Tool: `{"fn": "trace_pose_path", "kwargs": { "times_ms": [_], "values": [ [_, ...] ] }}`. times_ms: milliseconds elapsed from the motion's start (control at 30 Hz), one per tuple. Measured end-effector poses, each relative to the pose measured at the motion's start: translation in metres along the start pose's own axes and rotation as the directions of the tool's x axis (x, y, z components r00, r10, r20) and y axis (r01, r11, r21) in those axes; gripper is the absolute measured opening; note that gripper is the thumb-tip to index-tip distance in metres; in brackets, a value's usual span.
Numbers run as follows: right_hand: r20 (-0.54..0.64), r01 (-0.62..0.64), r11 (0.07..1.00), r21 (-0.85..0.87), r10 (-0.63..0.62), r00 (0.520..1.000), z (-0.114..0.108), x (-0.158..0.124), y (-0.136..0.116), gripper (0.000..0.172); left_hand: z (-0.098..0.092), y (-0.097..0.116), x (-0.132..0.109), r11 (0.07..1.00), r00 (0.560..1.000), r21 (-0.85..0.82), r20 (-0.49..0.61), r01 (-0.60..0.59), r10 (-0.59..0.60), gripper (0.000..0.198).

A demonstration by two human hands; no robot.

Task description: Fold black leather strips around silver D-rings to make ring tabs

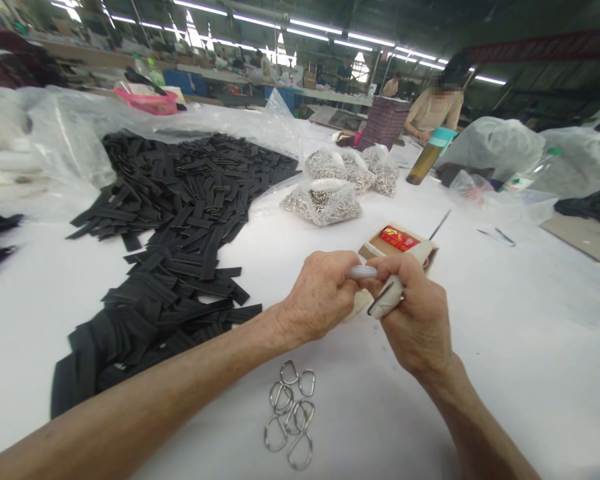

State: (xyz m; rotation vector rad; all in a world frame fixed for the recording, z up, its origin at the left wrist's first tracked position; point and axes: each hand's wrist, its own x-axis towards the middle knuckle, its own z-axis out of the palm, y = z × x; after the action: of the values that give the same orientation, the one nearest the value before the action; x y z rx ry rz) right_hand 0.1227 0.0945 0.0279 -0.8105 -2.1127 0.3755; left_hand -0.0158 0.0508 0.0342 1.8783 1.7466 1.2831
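Bare forearms, two (pixel 145 400): slanting inward from the lower corners above a white tabletop (pixel 520 333).

Metal D-rings (pixel 289 372), silver-toned: loose cluster on the tabletop at bottom centre, between the forearms, some overlapping.

Left hand (pixel 325 293): grip curled, thumb and fingers pressed about a pale rounded piece (pixel 363 272).

Right hand (pixel 420 320): just beside the left, fingers bent inward; exactly what this grip pinches cannot be told. At its fingers, a cream wrapping (pixel 390 297) crossed by a thin dark line; finger covering or held item, uncertain.

Location of the pale rounded piece: between the two hands, raised over the middle of the tabletop.

Black webbing strips (pixel 180 200), cut short: large heap left of the hands, trailing toward the left forearm.

Cardboard box (pixel 366 252), open: just beyond the hands, containing a red printed packet (pixel 399 238). Slender pointed tool (pixel 440 225) beside it.

Clear plastic bags of metal rings (pixel 325 207), four: grouped beyond the hands, right of the heap.

Tumbler (pixel 425 160), turquoise lid, brownish contents: tilted in view, right of the bags.

Stack of purplish sheets (pixel 383 123): behind the bags.

Pink basket (pixel 150 101): far left, behind the heap.

Co-worker (pixel 433 110), light top: across the tabletop, far right.
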Motion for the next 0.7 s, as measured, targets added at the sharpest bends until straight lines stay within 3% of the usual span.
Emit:
{"fn": "trace_pose_path", "kwargs": {
  "times_ms": [700],
  "values": [
    [-0.002,-0.012,0.999,0.038,0.012,1.0,0.0001,0.0008,0.0039,0.01,-0.0053,0.0044,0.001,1.0,0.999,0.005,0.019,0.027,-0.027,0.011]
  ]
}}
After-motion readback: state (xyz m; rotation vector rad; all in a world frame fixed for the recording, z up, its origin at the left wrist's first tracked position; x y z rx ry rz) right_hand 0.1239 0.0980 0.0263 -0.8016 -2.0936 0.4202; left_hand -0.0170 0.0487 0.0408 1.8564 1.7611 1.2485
